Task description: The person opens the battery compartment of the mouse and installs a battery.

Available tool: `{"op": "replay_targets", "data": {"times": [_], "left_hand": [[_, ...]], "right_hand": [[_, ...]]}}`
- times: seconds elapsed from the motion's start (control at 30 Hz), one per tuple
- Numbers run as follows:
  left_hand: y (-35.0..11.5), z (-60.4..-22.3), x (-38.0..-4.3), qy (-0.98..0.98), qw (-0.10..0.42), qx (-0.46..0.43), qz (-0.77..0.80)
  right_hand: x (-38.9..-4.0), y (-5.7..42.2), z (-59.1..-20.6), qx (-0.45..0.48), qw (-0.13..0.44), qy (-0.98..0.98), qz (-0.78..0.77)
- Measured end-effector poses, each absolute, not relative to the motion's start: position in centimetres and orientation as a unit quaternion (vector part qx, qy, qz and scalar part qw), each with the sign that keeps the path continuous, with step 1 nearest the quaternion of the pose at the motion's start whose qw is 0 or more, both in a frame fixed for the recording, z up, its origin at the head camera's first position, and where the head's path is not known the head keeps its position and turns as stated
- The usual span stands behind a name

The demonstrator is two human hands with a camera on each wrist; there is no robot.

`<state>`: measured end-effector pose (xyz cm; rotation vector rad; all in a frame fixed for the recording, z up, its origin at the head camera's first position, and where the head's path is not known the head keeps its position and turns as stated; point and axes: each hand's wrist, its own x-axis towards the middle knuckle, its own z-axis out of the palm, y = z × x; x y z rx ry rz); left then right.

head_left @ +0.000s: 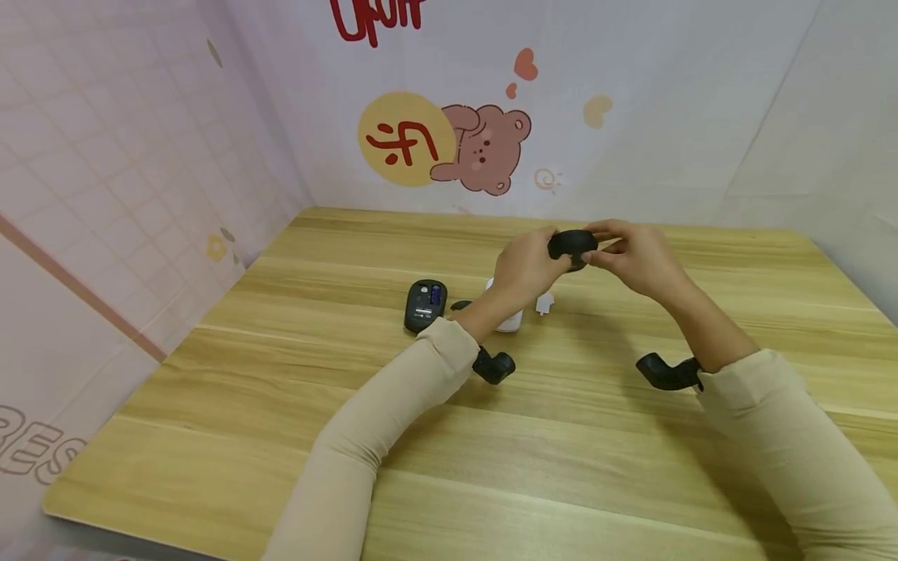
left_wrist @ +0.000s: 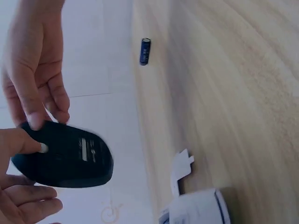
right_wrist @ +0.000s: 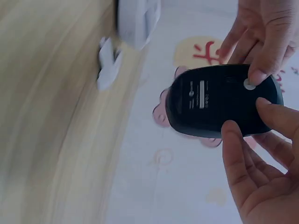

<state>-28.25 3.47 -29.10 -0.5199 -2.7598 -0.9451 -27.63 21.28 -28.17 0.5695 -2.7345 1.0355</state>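
Note:
A black computer mouse (head_left: 574, 248) is held above the far part of the table, its labelled underside showing in both wrist views. My left hand (head_left: 528, 269) grips one end, with the thumb on the underside by a pale round spot. At the same end, my right hand (right_wrist: 261, 172) pinches the mouse between thumb and fingers. Below lies a white mouse (head_left: 510, 321), partly behind the left forearm. Beside it is a small white cover (head_left: 544, 302). A blue battery (left_wrist: 145, 51) lies on the table in the left wrist view.
Left of the forearm, a second black mouse (head_left: 425, 305) lies underside up, a blue battery in its uncovered compartment. A small dark piece (head_left: 461, 305) is partly hidden by the left wrist. A printed wall cloth (head_left: 659, 148) stands behind the wooden table (head_left: 281, 374).

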Motion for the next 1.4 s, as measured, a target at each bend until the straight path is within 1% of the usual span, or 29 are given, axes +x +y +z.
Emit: {"op": "replay_targets", "data": {"times": [0.3,0.5,0.67,0.73,0.97,1.1,1.4], "left_hand": [[1.0,-28.4,-27.1,-0.87,0.087,-0.244,-0.42],[-0.1,-28.1,-26.1,-0.828,0.04,-0.28,-0.485],[-0.6,-28.1,-25.8,-0.808,-0.01,-0.271,-0.523],[-0.7,-27.9,-25.6,-0.811,-0.021,-0.258,-0.525],[-1.0,-27.4,-25.6,-0.825,-0.02,-0.234,-0.514],[-1.1,-27.3,-25.6,-0.82,-0.028,-0.227,-0.525],[-1.3,-27.3,-25.7,-0.811,-0.034,-0.231,-0.537]], "right_hand": [[-26.1,19.9,-27.0,0.18,0.091,-0.911,0.36],[-25.3,19.3,-26.5,0.172,0.075,-0.905,0.381],[-25.1,18.9,-26.5,0.19,0.069,-0.894,0.4],[-25.1,18.8,-26.4,0.195,0.062,-0.889,0.409],[-25.1,18.9,-26.1,0.208,0.032,-0.885,0.416],[-25.2,19.0,-26.0,0.218,0.011,-0.881,0.419],[-25.2,18.8,-26.0,0.208,-0.022,-0.867,0.452]]}}
